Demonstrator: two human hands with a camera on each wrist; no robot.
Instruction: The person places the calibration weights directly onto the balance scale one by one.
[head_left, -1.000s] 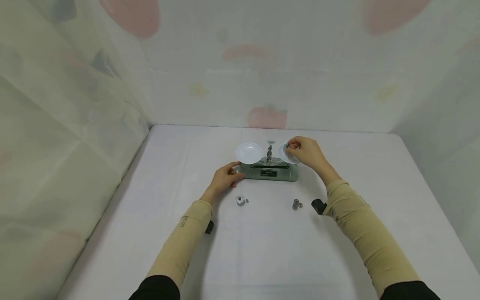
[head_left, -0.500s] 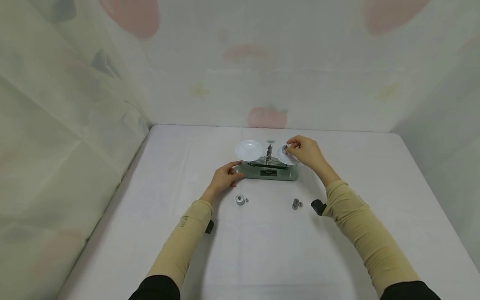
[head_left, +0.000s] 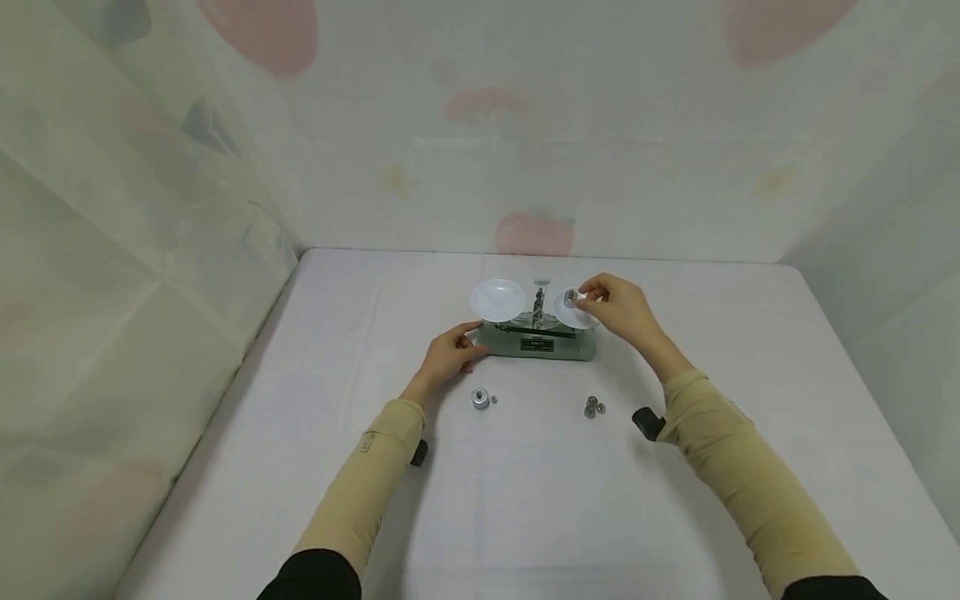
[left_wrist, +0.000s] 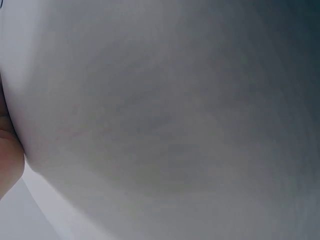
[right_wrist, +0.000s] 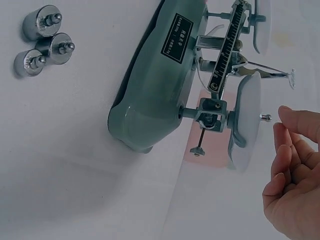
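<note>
Two hands work at the green metal balance scale [head_left: 537, 342] in the middle of the head view: the left hand [head_left: 448, 357] rests with loosely curved fingers against the base's left end, holding nothing, while the right hand [head_left: 618, 308] has its fingertips at a small silver cylindrical weight [head_left: 572, 295] on the right white round pan [head_left: 567, 313], though a pinch cannot be told. From the left wrist only blurred white cloth shows. From the right wrist, the fingers [right_wrist: 292, 165] hang relaxed and apart beside the weight's knob [right_wrist: 265, 118]; judged from this, letting go gently would avoid jolting the beam.
</note>
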